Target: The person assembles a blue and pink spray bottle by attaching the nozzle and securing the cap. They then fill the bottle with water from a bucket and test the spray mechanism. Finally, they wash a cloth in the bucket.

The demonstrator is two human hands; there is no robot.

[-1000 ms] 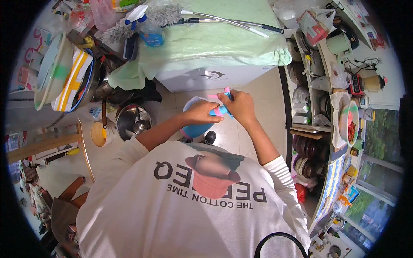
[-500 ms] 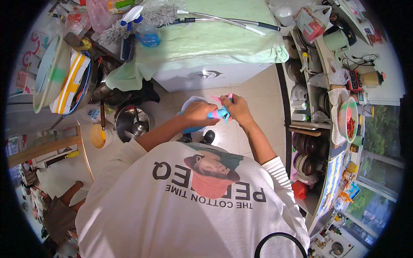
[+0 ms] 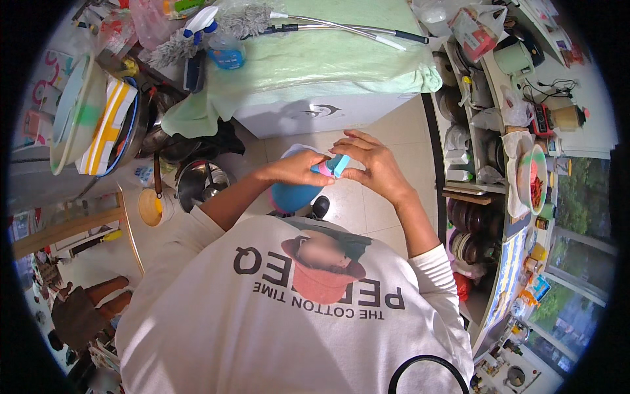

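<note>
My left hand (image 3: 295, 168) is closed round a small light-blue and pink object (image 3: 337, 165), whose exact kind I cannot make out. The blue end sticks out past the thumb, with pink beside it. My right hand (image 3: 375, 164) is at that blue end, its thumb below and fingertips above, the other fingers stretched out and apart. Under my left hand is a blue, rounded container (image 3: 292, 197) with a pale upper part, partly hidden by the hand and wrist.
Ahead stands a box (image 3: 321, 115) under a green cloth, with a spray bottle (image 3: 226, 54) and duster poles (image 3: 348, 29) on top. Metal pots (image 3: 197, 180) stand at left. Shelves of pans (image 3: 466, 230) line the right. Another person (image 3: 85, 315) is at far left.
My right hand's fingers have spread and risen. The pink and blue strips it pinched no longer show. My left hand has shifted slightly. The person at far left has moved.
</note>
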